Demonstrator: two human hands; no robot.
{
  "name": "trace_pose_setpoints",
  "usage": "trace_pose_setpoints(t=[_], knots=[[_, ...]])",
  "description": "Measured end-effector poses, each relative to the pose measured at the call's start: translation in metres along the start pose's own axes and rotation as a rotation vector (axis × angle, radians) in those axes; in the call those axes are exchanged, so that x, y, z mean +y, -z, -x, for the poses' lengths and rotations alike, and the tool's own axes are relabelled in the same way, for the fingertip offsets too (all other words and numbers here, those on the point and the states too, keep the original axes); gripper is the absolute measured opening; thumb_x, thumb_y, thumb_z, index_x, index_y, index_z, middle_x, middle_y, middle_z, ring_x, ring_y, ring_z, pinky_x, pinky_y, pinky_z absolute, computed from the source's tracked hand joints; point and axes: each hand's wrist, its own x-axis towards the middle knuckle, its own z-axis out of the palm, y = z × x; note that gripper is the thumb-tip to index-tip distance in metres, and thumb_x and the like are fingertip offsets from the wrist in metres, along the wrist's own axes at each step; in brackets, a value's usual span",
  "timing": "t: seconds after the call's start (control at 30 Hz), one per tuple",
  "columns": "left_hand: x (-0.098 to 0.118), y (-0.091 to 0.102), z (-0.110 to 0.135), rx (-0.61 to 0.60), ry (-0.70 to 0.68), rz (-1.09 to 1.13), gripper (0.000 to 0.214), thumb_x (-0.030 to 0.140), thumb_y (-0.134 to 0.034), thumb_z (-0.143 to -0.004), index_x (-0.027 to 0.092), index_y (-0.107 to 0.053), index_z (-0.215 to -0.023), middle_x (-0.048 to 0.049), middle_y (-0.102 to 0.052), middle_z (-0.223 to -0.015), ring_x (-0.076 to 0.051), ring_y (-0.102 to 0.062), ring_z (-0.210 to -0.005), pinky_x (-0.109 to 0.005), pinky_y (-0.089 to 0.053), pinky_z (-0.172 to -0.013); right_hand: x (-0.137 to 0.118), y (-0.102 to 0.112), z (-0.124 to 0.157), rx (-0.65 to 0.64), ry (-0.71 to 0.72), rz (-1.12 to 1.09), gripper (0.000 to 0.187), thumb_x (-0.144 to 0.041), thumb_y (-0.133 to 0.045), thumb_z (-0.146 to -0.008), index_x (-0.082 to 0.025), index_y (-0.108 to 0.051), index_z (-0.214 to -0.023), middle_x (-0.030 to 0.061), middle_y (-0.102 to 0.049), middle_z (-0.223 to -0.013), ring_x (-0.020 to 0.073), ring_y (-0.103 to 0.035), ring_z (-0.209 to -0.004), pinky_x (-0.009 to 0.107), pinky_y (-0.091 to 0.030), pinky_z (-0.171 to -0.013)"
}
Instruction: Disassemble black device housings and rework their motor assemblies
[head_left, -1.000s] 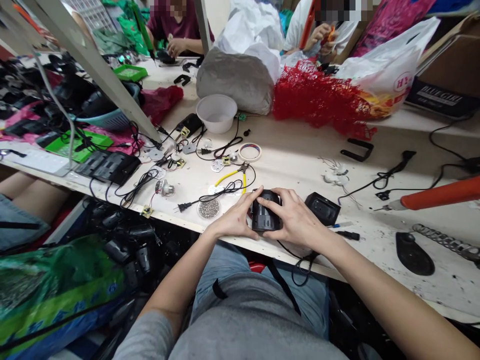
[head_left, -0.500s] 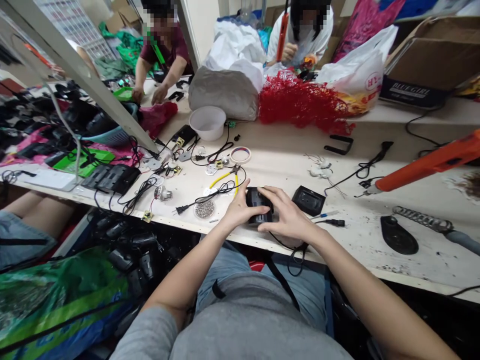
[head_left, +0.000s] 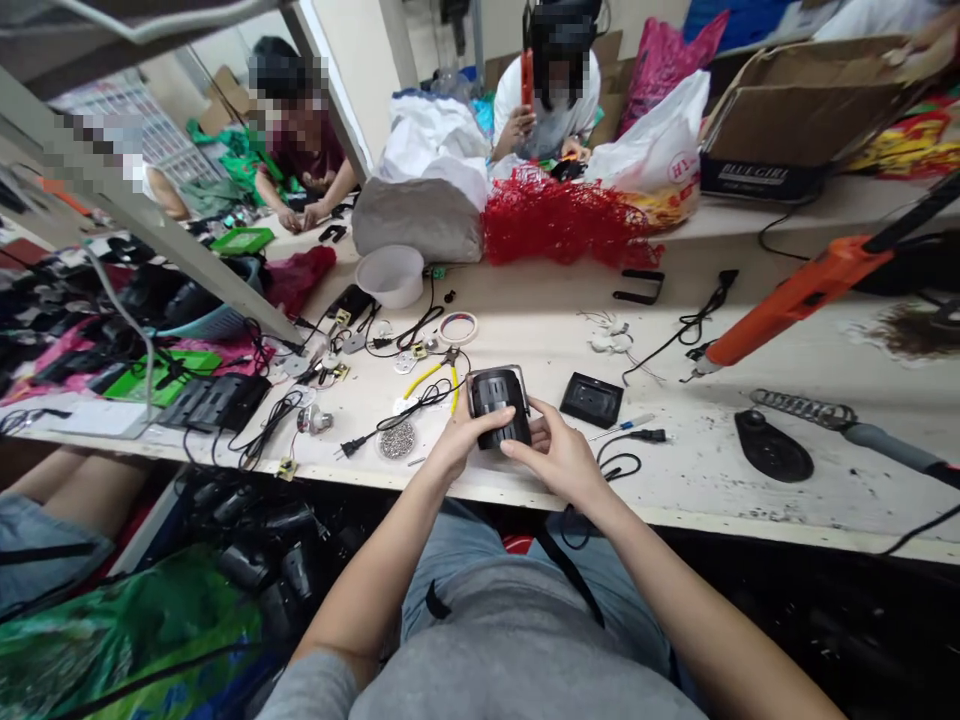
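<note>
A black ribbed plastic housing [head_left: 495,388] with a thin frame along its upper edge is held above the front of the bench. My left hand [head_left: 459,438] closes on its left side, thumb lying across the front. On the opposite side my right hand [head_left: 561,455] grips it, thumb at the lower front and fingers partly hidden behind. Just right of the housing lies a black rectangular tray-like part [head_left: 592,400]. Yellow-handled pliers [head_left: 426,380] and a round dish of small metal pieces [head_left: 397,439] lie to the left. A black cord with a plug [head_left: 651,436] rests near my right hand.
An orange power screwdriver [head_left: 795,300] hangs at the right, above a coiled soldering-iron stand [head_left: 802,408]. A white bowl [head_left: 390,278], tape roll [head_left: 458,328] and red netting [head_left: 562,215] are farther back. Cords and lamp parts crowd the left. Two people work across the bench.
The housing has been turned and raised a little, showing its ribbed side and frame. My right hand has shifted from over its top to its right side. The camera view has also shifted.
</note>
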Motion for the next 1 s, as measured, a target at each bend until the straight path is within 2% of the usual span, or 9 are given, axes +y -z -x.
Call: trace_pose_setpoints(t=[0.1, 0.23, 0.3, 0.37, 0.5, 0.6, 0.83, 0.93, 1.0], knots=[[0.002, -0.007, -0.003, 0.030, 0.081, 0.223, 0.060, 0.033, -0.086, -0.058, 0.014, -0.063, -0.110, -0.0059, -0.071, -0.097, -0.022, -0.068, -0.089, -0.036, -0.053, -0.090, -0.007, 0.007, -0.001, 0.018, 0.035, -0.077, 0.066, -0.045, -0.076, -0.071, -0.021, -0.056, -0.130, 0.0051, -0.074, -0.088, 0.0220, -0.071, -0.073, 0.038, -0.060, -0.072], [0.002, -0.014, -0.011, 0.136, 0.242, 0.476, 0.040, 0.030, -0.082, -0.059, 0.015, -0.066, -0.092, -0.0024, -0.071, -0.078, -0.018, -0.067, -0.069, -0.034, -0.058, -0.077, -0.005, 0.017, 0.005, 0.127, 0.117, -0.054, 0.023, -0.044, -0.056, -0.089, -0.023, -0.064, -0.093, 0.0045, -0.073, -0.082, 0.0214, -0.070, -0.074, 0.034, -0.056, -0.070], [0.001, -0.018, -0.013, 0.164, 0.293, 0.553, 0.034, 0.029, -0.079, -0.063, 0.016, -0.066, -0.093, -0.0020, -0.072, -0.077, -0.017, -0.067, -0.067, -0.033, -0.059, -0.074, -0.001, 0.020, 0.009, 0.147, 0.173, 0.062, 0.029, -0.040, -0.047, -0.094, -0.024, -0.060, -0.073, 0.0032, -0.069, -0.071, 0.0208, -0.067, -0.068, 0.032, -0.052, -0.066], [-0.002, -0.022, -0.014, 0.169, 0.335, 0.602, 0.031, 0.029, -0.076, -0.068, 0.015, -0.066, -0.094, -0.0027, -0.073, -0.078, -0.017, -0.068, -0.067, -0.032, -0.059, -0.072, 0.002, 0.020, 0.012, 0.130, 0.207, 0.136, 0.033, -0.035, -0.045, -0.096, -0.024, -0.057, -0.067, 0.0019, -0.067, -0.065, 0.0198, -0.065, -0.063, 0.030, -0.048, -0.063], [-0.007, -0.034, -0.015, 0.183, 0.381, 0.629, 0.028, 0.028, -0.074, -0.069, 0.015, -0.067, -0.093, -0.0033, -0.073, -0.078, -0.017, -0.067, -0.065, -0.028, -0.057, -0.065, 0.009, 0.014, 0.010, 0.201, 0.301, 0.258, 0.019, -0.028, -0.051, -0.094, -0.022, -0.064, -0.082, 0.0004, -0.070, -0.070, 0.0163, -0.065, -0.063, 0.026, -0.046, -0.061], [-0.009, -0.041, -0.016, 0.189, 0.371, 0.586, 0.029, 0.028, -0.078, -0.066, 0.015, -0.068, -0.090, -0.0032, -0.073, -0.077, -0.016, -0.067, -0.064, -0.027, -0.054, -0.063, 0.013, 0.012, 0.006, 0.275, 0.413, 0.413, 0.015, -0.018, -0.051, -0.091, -0.020, -0.061, -0.081, 0.0018, -0.067, -0.071, 0.0155, -0.062, -0.065, 0.025, -0.043, -0.061], [-0.007, -0.047, -0.016, 0.241, 0.136, 0.541, 0.033, 0.020, -0.084, -0.048, 0.015, -0.068, -0.076, 0.0023, -0.069, -0.069, -0.010, -0.062, -0.060, -0.021, -0.050, -0.063, 0.019, 0.021, 0.004, 0.191, 0.594, 0.497, 0.026, -0.016, -0.047, -0.093, -0.021, -0.056, -0.069, 0.0035, -0.059, -0.066, 0.0165, -0.055, -0.065, 0.028, -0.040, -0.061], [-0.008, -0.042, -0.012, 0.241, 0.009, 0.522, 0.038, 0.017, -0.083, -0.044, 0.017, -0.069, -0.079, 0.0018, -0.071, -0.075, -0.013, -0.065, -0.067, -0.022, -0.053, -0.067, 0.021, 0.027, 0.004, 0.223, 0.514, 0.348, 0.015, -0.027, -0.053, -0.095, -0.019, -0.060, -0.085, 0.0054, -0.066, -0.079, 0.0167, -0.063, -0.071, 0.027, -0.048, -0.063], [-0.010, -0.038, -0.008, 0.204, -0.053, 0.498, 0.044, 0.017, -0.082, -0.044, 0.019, -0.070, -0.086, 0.0008, -0.073, -0.081, -0.016, -0.067, -0.074, -0.025, -0.055, -0.071, 0.018, 0.030, 0.004, 0.193, 0.377, 0.123, 0.030, -0.040, -0.065, -0.090, -0.018, -0.060, -0.109, 0.0087, -0.069, -0.097, 0.0188, -0.068, -0.078, 0.028, -0.055, -0.064]])
